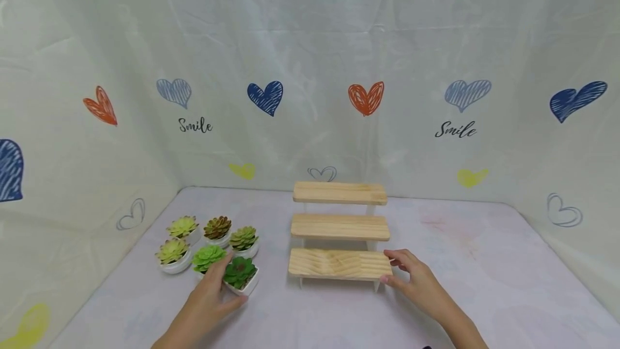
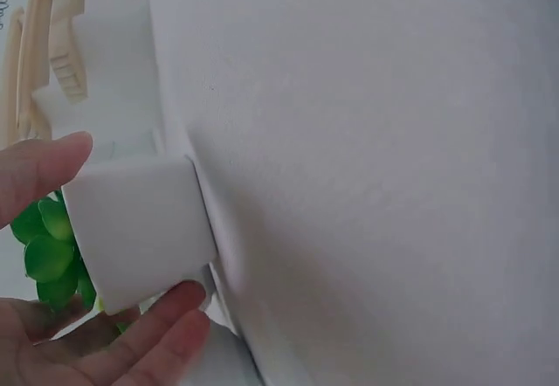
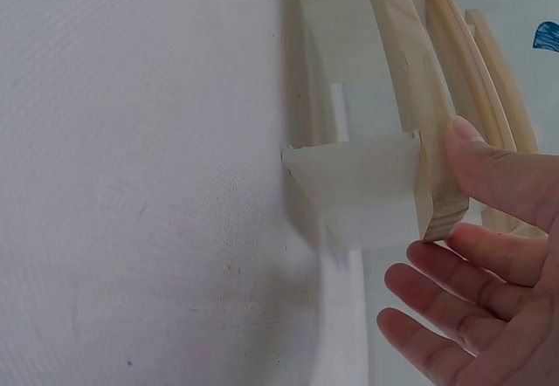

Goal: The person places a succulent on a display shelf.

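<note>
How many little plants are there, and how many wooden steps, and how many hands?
Little potted plants: 6, the nearest a dark green plant that the left hand grips by its white pot.
Wooden steps: 3, on one stepped stand; the right hand touches the lowest step.
Hands: 2.
Total: 11.
</note>
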Tool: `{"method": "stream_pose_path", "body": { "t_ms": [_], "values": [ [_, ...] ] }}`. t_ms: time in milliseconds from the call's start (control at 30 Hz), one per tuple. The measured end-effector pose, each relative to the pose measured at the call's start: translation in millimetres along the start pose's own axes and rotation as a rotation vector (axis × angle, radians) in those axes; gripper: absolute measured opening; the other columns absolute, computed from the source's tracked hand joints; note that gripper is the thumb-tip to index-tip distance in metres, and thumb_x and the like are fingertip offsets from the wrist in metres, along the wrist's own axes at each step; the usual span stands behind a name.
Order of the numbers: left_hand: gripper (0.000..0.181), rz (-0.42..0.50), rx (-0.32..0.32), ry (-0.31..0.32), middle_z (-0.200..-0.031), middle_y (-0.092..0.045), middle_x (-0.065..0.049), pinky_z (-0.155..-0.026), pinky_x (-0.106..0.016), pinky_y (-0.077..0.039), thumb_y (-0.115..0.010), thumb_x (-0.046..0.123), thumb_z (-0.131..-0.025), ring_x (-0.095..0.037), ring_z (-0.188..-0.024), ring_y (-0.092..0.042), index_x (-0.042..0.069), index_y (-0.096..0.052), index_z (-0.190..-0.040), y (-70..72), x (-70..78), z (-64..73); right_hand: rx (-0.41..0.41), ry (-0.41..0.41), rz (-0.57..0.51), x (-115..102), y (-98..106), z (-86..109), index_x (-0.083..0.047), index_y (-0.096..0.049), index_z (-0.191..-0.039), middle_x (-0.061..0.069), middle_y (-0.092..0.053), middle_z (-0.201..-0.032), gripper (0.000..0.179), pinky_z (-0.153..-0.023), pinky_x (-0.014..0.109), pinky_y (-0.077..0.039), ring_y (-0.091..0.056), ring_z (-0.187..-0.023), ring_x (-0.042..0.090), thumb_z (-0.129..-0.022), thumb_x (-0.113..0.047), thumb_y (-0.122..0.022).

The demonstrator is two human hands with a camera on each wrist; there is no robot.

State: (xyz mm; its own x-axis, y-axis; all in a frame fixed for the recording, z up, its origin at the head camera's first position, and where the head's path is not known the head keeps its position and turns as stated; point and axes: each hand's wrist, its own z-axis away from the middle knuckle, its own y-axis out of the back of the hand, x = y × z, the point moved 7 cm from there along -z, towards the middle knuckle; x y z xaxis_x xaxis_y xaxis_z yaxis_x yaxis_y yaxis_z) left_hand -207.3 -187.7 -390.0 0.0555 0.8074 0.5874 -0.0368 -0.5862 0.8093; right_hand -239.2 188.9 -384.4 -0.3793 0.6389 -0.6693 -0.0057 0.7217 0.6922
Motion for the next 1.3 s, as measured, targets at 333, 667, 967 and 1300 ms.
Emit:
{"method": "stream_pose_path", "body": {
  "t_ms": [333,667,967,1300],
  "values": [
    [0.090,-0.025,0.015,0.008,-0.138,-0.041,-0.026,-0.084,-0.049,-0.050,-0.078,0.033,-0.072,-0.038,-0.107,-0.056,0.005,-0.030,-0.143,-0.9,4.3,-4.9,0.020,0.024,-0.002,-1.9,1.8,0.9,0.004,-0.055,-0.120,0.008,-0.059,-0.113,0.052,-0.088,0.039,-0.050,-0.059,-0.099,0.026,-0.080,-0.025,-0.072],
    [0.089,-0.021,0.007,0.054,-0.136,-0.043,-0.024,-0.073,-0.042,-0.051,-0.079,0.030,-0.072,-0.023,-0.091,-0.060,0.008,-0.032,-0.143,1.2,2.4,-6.6,0.016,0.018,-0.007,-1.4,1.0,0.9,0.003,-0.055,-0.121,0.007,-0.059,-0.112,0.052,-0.088,0.039,-0.050,-0.059,-0.099,0.026,-0.080,-0.025,-0.072],
    [0.089,-0.020,0.008,0.075,-0.134,-0.045,-0.026,-0.070,-0.039,-0.052,-0.081,0.025,-0.070,-0.022,-0.088,-0.061,0.007,-0.032,-0.142,4.4,1.0,-5.3,0.025,0.028,-0.002,-1.3,1.1,1.4,0.003,-0.056,-0.119,0.007,-0.060,-0.112,0.051,-0.087,0.040,-0.050,-0.060,-0.098,0.026,-0.079,-0.024,-0.072],
    [0.089,-0.014,0.021,0.085,-0.130,-0.050,-0.020,-0.065,-0.034,-0.050,-0.082,0.025,-0.068,-0.016,-0.084,-0.058,0.008,-0.034,-0.142,6.4,-1.7,-4.1,0.010,0.021,-0.017,-1.1,-0.1,1.5,0.004,-0.055,-0.121,0.009,-0.059,-0.115,0.053,-0.088,0.040,-0.050,-0.059,-0.099,0.026,-0.080,-0.026,-0.071]
  ]
}}
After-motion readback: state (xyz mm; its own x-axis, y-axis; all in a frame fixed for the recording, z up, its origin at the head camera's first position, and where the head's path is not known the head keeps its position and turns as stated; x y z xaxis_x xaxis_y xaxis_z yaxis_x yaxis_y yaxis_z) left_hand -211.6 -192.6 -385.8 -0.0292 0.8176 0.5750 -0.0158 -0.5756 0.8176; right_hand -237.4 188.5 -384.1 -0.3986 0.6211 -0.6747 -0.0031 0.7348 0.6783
